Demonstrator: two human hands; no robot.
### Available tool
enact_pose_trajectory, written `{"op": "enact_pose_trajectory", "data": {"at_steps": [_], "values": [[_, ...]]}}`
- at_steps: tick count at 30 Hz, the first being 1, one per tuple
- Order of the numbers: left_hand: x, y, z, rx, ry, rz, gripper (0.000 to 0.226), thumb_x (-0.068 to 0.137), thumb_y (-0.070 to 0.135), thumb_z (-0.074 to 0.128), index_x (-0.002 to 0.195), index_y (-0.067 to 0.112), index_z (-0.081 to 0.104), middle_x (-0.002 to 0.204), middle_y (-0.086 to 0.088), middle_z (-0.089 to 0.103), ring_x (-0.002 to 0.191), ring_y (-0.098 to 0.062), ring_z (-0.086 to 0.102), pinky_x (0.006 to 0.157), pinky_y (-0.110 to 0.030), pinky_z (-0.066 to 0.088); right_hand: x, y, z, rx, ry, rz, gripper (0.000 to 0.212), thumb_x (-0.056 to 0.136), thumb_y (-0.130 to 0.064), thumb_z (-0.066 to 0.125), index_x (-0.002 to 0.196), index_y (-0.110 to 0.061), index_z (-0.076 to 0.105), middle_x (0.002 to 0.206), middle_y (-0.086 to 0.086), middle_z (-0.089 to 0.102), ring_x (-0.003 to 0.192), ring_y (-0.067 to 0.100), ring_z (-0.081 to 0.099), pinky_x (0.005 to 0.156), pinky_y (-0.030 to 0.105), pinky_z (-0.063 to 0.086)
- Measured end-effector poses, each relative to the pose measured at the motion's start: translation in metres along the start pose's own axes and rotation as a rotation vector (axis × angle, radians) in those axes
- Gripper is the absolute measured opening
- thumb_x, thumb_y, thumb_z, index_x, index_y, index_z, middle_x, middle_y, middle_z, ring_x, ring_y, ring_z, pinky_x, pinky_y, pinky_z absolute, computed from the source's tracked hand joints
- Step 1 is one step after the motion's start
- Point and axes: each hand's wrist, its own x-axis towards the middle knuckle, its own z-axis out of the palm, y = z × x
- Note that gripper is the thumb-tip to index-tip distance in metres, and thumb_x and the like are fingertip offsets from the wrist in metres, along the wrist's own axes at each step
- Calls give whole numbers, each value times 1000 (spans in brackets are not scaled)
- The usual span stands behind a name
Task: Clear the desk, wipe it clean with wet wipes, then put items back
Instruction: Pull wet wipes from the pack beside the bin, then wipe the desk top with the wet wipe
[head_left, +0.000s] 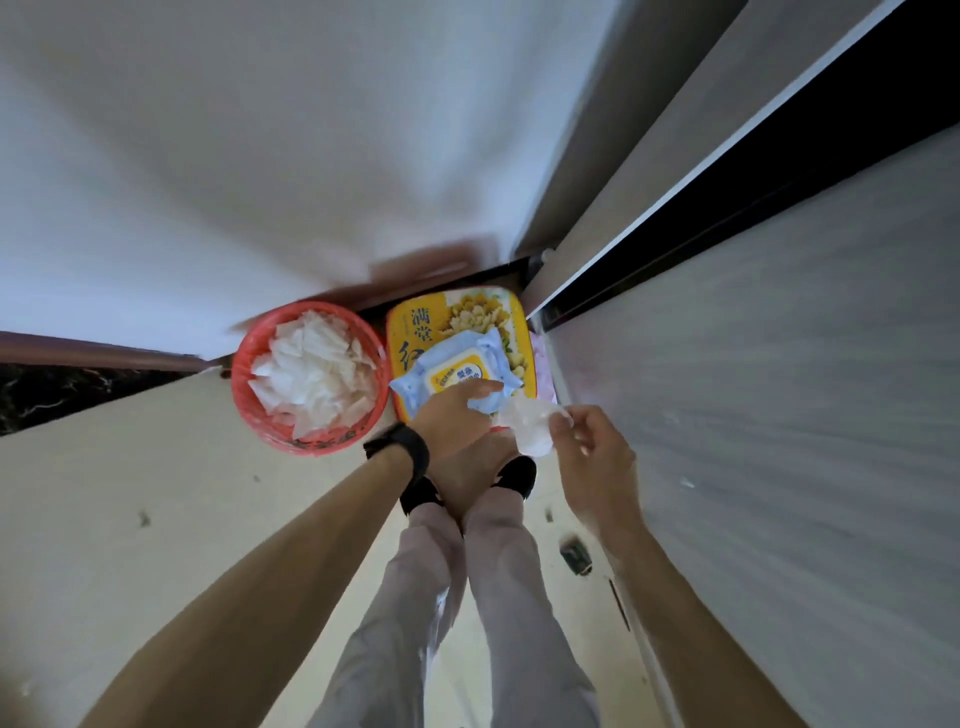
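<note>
A blue wet-wipe pack (457, 366) with a yellow label lies on top of a yellow printed box (415, 325) on the floor. My left hand (457, 415), a black watch on its wrist, presses down on the pack's near edge with its fingers stretched over it. My right hand (587, 452) pinches a crumpled white wet wipe (527, 423) just to the right of the pack, beside my left hand.
A red bin (244, 384) full of used white wipes stands left of the box. A grey cabinet front (779, 415) runs along the right, a white wall behind. My legs and black shoes (517, 475) are below on the cream floor.
</note>
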Motion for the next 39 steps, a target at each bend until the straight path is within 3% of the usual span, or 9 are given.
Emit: {"op": "enact_pose_trajectory", "data": {"at_steps": [3, 6, 13, 16, 20, 24, 28, 34, 39], "values": [[-81, 43, -18, -179, -9, 112, 43, 84, 13, 68, 120, 35, 61, 128, 2, 59, 113, -20, 59, 96, -33, 50, -34, -55, -29, 4, -99, -63, 15, 96, -28, 61, 81, -26, 60, 74, -16, 63, 69, -17, 55, 60, 2, 38], [-157, 73, -39, -22, 185, 170, 28, 90, 24, 69, 115, 14, 70, 115, 1, 67, 101, -10, 58, 79, -11, 43, -69, -100, -55, 33, -195, -145, 16, 95, -21, 63, 80, -23, 62, 67, -16, 65, 63, -9, 56, 58, 6, 39], [-310, 83, -50, -200, 587, 232, 20, 89, 41, 64, 88, 21, 64, 80, 9, 69, 82, -12, 61, 79, -31, 47, -135, -164, -81, 227, -321, -313, 12, 96, -24, 62, 91, -13, 65, 82, -2, 68, 76, 14, 62, 64, 17, 48], [-362, 73, -41, -301, 750, 232, 16, 94, 40, 62, 89, 26, 65, 79, 15, 73, 82, -5, 64, 74, -26, 48, -163, -180, -70, 236, -567, -352, 42, 80, -46, 74, 110, -18, 65, 100, -4, 73, 94, 11, 69, 77, 23, 54], [-418, 43, -24, -368, 901, 175, 22, 95, 46, 59, 88, 27, 68, 86, 9, 75, 82, -8, 69, 73, -23, 51, -201, -175, -45, 29, -777, -443, 48, 78, -27, 84, 117, -29, 57, 102, -13, 70, 89, -4, 67, 72, 18, 54], [-475, 0, -4, -588, 1074, 64, 23, 96, 41, 60, 91, 21, 70, 88, 7, 74, 80, -9, 68, 66, -15, 47, -237, -174, -20, 80, -918, -387, 68, 58, -41, 88, 116, -16, 63, 105, 3, 74, 98, 22, 71, 83, 38, 58], [-541, -47, 36, -815, 1215, -45, 19, 99, 36, 55, 109, 22, 62, 99, 5, 72, 83, -7, 68, 59, -9, 47, -298, -168, 14, 69, -1274, -259, 96, 47, -40, 95, 132, -34, 51, 106, -3, 75, 102, 16, 71, 93, 42, 53], [-647, -131, 116, -1054, 1427, -119, 13, 100, 15, 50, 106, 23, 59, 90, -3, 74, 72, -16, 70, 62, -22, 51, -426, -161, 64, -258, -1385, -693, 55, 80, -25, 79, 128, -40, 56, 85, 15, 70, 87, 16, 68, 85, 29, 50], [-735, -203, 186, -1210, 1582, -134, 9, 96, 12, 61, 104, 11, 65, 93, -9, 71, 73, -23, 69, 77, -38, 54, -551, -145, 113, -551, -1590, -1022, 47, 77, -13, 81, 116, -36, 66, 106, -11, 73, 93, 4, 69, 79, 21, 55]]}}
